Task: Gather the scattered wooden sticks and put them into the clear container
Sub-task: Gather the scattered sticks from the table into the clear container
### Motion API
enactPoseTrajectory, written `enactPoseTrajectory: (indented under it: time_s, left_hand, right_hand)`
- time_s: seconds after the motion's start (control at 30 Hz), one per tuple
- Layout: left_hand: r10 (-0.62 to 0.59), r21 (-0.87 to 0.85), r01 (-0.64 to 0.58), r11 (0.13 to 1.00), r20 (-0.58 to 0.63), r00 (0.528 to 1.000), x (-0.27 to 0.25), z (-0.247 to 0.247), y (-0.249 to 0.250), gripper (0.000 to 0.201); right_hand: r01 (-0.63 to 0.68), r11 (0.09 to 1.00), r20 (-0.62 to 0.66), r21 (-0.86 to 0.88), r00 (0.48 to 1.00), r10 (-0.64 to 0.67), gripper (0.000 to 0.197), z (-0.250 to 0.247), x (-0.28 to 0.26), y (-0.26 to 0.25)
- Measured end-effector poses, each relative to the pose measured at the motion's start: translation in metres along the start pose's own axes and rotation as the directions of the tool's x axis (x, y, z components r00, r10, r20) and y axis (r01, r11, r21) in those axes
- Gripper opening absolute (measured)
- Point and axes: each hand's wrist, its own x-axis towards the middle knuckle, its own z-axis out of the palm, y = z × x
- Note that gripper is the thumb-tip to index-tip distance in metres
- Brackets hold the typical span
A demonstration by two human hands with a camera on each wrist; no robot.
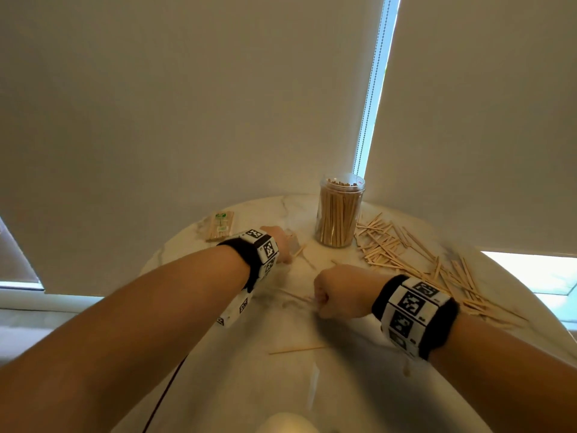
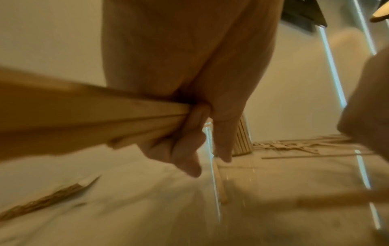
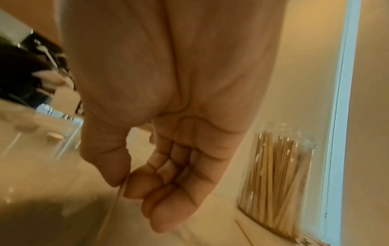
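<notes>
A clear container (image 1: 340, 210) full of upright wooden sticks stands at the table's far side; it also shows in the right wrist view as the clear container (image 3: 277, 181). A heap of scattered sticks (image 1: 415, 257) spreads to its right. My left hand (image 1: 281, 242) is left of the container, and in the left wrist view my left hand (image 2: 189, 133) grips a bundle of sticks (image 2: 88, 119). My right hand (image 1: 337, 290) is at the table's middle; the right wrist view shows my right hand (image 3: 126, 183) pinching one thin stick (image 3: 113, 204) between thumb and forefinger.
The round marble table (image 1: 312, 385) ends at a roller blind and window behind. A wrapped pack of sticks (image 1: 220, 225) lies at the far left. Single sticks lie near the front (image 1: 296, 350) and between my hands (image 1: 299, 250).
</notes>
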Motion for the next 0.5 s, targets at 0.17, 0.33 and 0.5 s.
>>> enactPoseTrajectory:
  time_s: [0.17,0.33,0.5]
  left_hand:
    - [0.011,0.106,-0.011,0.994,-0.002,1.000,0.001,0.013,0.006,0.044]
    - [-0.005,0.078,0.009,0.997,-0.042,0.999,-0.002,0.017,0.010,0.019]
    - [-0.028,0.059,0.026,0.998,0.037,0.999,-0.009,0.014,0.006,0.024]
  right_hand:
    - [0.126,0.992,0.083,0.002,0.989,-0.126,0.020,0.006,-0.017,-0.015]
    - [0.122,0.992,0.055,-0.039,0.991,-0.120,0.026,0.015,-0.019,-0.020]
    - [0.117,0.991,0.101,-0.059,0.989,-0.110,0.032,0.012,-0.029,-0.023]
